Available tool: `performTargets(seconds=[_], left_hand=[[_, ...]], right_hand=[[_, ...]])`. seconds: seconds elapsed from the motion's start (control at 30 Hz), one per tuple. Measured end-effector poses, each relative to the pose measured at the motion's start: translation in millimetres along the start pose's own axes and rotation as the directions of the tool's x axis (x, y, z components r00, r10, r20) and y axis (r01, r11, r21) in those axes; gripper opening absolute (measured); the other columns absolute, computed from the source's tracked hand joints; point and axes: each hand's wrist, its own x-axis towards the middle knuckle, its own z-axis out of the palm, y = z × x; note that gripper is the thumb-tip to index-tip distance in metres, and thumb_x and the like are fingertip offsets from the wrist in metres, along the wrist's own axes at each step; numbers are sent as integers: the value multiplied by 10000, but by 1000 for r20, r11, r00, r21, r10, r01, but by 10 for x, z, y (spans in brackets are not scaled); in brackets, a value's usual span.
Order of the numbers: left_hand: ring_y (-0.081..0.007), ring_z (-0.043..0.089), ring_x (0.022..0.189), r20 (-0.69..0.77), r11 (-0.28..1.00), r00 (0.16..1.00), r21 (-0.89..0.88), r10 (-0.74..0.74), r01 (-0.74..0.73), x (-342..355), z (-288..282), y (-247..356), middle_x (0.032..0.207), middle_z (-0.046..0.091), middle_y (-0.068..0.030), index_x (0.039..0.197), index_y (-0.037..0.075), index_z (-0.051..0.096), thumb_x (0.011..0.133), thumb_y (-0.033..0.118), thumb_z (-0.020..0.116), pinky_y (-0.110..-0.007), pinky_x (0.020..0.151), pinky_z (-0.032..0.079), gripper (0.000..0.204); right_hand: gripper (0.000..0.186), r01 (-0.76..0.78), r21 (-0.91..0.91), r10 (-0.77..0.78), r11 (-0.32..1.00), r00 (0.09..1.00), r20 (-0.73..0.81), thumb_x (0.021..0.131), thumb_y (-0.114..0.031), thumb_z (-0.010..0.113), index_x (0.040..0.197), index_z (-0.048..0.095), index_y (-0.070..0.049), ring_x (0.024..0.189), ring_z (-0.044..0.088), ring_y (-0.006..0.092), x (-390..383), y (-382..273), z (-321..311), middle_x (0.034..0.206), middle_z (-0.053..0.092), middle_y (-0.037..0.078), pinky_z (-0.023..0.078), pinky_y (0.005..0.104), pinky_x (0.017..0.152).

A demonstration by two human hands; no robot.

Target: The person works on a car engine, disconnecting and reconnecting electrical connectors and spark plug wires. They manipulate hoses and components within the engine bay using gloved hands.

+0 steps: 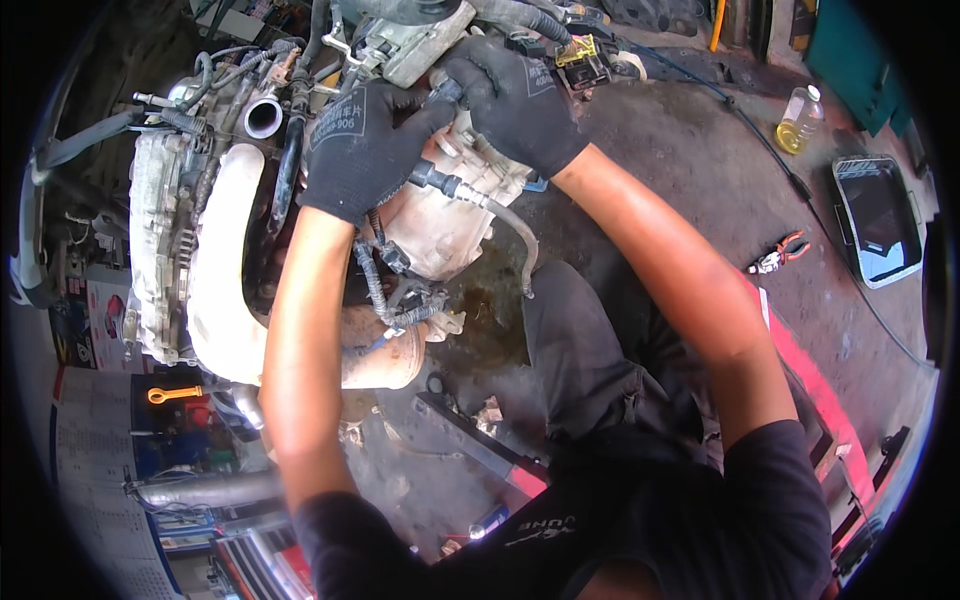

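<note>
At twelve o'clock sits a big dirty engine on the dark floor. Both hands wear black gloves. The left hand is curled and pinching a black plug on a grey hose. The right hand is closed on the plug's other end, just beside the left. Black wires hang in the way under the hands. At two o'clock stand a bottle with yellow liquid and a black tray; I cannot tell what is in it. Red pliers lie near.
</note>
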Motion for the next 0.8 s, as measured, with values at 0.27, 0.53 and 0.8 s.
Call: performTargets(seconds=[0.27,0.53,0.8], left_hand=[[-225,634,600,171,1000,985,-20,-15,18,48,-68,24,666,644,-172,911,25,766,916,370,682,-358,641,486,355],[-230,655,655,49,990,991,-74,126,-122,-19,-8,-129,707,676,-146,957,43,776,899,358,700,-367,683,504,329],[-190,648,617,249,992,968,-112,-21,50,123,-80,-18,700,711,-128,992,45,789,885,415,720,-344,675,510,391]], right_hand=[[241,128,-129,-124,983,991,44,928,-186,607,1114,699,-62,965,677,356,-21,137,2,1146,668,165,552,466,791],[118,65,-80,-66,995,998,-15,931,-93,626,999,684,-16,823,678,341,30,-13,-29,921,686,165,534,416,733],[110,114,-93,-118,989,992,-38,946,-81,601,1007,668,-17,856,676,331,34,-19,2,966,684,140,540,408,756]])
